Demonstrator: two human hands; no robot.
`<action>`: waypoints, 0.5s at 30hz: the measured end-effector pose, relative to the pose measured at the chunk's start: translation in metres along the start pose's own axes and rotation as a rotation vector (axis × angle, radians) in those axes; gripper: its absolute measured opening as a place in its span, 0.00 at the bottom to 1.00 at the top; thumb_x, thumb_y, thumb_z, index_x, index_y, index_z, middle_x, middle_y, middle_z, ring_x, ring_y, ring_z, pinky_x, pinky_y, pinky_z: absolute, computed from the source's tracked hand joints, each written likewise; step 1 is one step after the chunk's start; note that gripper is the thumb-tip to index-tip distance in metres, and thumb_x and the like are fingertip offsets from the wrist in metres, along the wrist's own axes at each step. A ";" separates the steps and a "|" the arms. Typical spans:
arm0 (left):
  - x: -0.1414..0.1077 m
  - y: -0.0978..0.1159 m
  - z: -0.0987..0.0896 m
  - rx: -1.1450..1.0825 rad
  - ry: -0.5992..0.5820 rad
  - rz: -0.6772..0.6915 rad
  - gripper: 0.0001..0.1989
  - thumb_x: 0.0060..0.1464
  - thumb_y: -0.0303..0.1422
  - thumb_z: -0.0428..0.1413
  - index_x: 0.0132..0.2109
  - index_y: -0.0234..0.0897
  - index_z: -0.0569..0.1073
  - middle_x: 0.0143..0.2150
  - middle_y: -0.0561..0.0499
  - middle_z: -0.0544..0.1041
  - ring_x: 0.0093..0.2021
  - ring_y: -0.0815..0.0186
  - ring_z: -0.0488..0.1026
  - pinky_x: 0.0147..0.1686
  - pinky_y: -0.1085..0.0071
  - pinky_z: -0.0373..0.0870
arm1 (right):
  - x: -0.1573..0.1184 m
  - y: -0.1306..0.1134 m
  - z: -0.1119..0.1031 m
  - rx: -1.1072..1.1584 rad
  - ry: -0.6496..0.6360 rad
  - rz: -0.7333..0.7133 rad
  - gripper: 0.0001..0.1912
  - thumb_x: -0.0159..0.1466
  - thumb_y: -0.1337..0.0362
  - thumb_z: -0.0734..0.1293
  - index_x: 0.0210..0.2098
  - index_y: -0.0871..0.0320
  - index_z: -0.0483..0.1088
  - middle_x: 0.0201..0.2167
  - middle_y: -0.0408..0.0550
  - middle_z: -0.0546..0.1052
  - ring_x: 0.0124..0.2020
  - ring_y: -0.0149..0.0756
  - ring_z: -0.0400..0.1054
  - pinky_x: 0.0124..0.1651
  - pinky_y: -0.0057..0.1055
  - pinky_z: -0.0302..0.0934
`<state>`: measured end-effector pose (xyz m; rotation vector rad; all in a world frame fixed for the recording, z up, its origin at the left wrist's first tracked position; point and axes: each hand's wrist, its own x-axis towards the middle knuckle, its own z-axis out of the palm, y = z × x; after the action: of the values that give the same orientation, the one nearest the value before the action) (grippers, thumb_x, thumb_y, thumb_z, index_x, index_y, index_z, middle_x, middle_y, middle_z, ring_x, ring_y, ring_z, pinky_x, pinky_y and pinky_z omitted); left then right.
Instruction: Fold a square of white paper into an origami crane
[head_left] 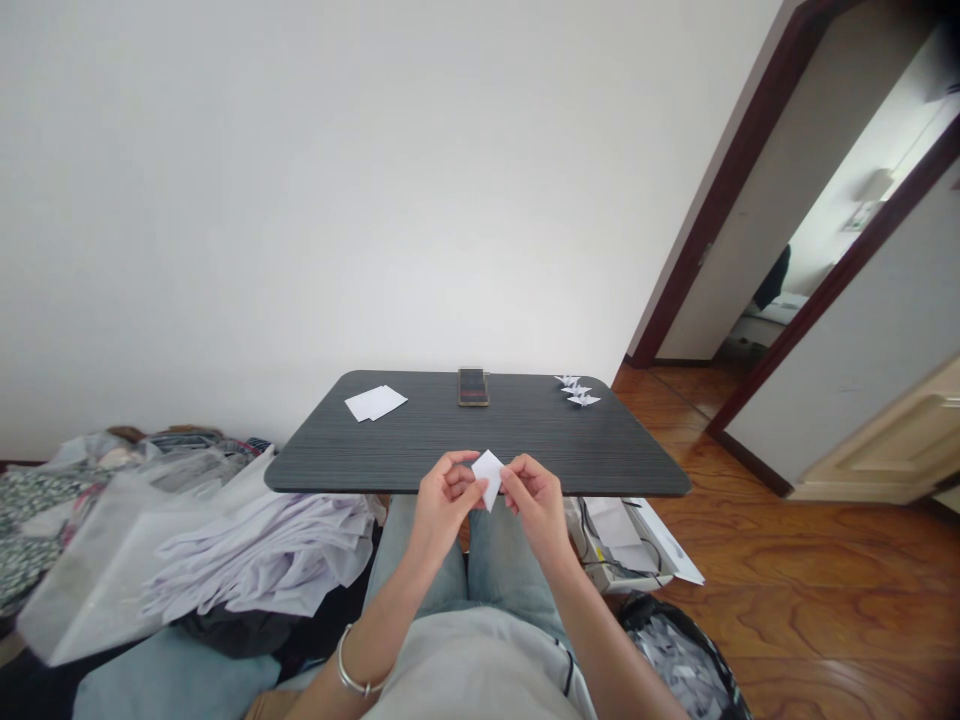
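Observation:
A small piece of white paper [489,474], folded into a diamond shape, is held up at the near edge of the dark table. My left hand [448,492] pinches its left side between thumb and fingers. On its right side, my right hand [534,492] grips the edge with thumb and forefinger. White paper sheets [376,402] lie overlapping at the table's left. Several folded white paper cranes [577,391] stand in a row at the far right.
On the dark table [420,445] a phone [472,387] lies near the back edge. Piled clothes [270,550] are at the left. Below the table's right end sit a box with cables [622,545] and a black bag of paper scraps [679,660]. A wall rises behind.

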<state>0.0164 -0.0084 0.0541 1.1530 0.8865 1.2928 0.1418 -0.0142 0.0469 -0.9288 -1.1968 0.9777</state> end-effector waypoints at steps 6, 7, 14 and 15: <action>0.000 -0.004 -0.001 0.036 -0.091 0.001 0.23 0.39 0.26 0.62 0.44 0.32 0.66 0.25 0.54 0.74 0.24 0.71 0.71 0.28 0.75 0.67 | 0.001 0.005 0.001 0.031 0.033 -0.021 0.13 0.58 0.59 0.63 0.21 0.58 0.61 0.15 0.36 0.60 0.15 0.24 0.52 0.19 0.23 0.45; -0.001 -0.004 -0.001 0.039 -0.093 -0.001 0.23 0.39 0.26 0.62 0.45 0.33 0.65 0.25 0.54 0.74 0.24 0.71 0.71 0.28 0.75 0.67 | 0.001 0.006 0.001 0.030 0.030 -0.018 0.13 0.58 0.58 0.63 0.21 0.58 0.62 0.14 0.36 0.60 0.15 0.24 0.52 0.18 0.23 0.45; -0.001 -0.003 -0.001 0.061 -0.088 -0.017 0.24 0.39 0.26 0.61 0.46 0.34 0.65 0.27 0.52 0.75 0.25 0.70 0.72 0.28 0.74 0.68 | 0.004 0.011 0.000 -0.038 0.070 -0.043 0.14 0.57 0.56 0.64 0.21 0.58 0.61 0.13 0.35 0.59 0.15 0.25 0.49 0.18 0.24 0.44; -0.001 -0.003 -0.001 0.068 -0.081 -0.016 0.24 0.38 0.26 0.61 0.46 0.34 0.65 0.28 0.51 0.76 0.26 0.69 0.73 0.29 0.74 0.68 | 0.004 0.011 0.000 -0.034 0.083 -0.046 0.14 0.57 0.56 0.64 0.21 0.58 0.61 0.13 0.35 0.58 0.15 0.25 0.49 0.18 0.24 0.44</action>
<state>0.0162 -0.0092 0.0512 1.2405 0.8836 1.2022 0.1414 -0.0066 0.0375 -0.9561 -1.1629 0.8766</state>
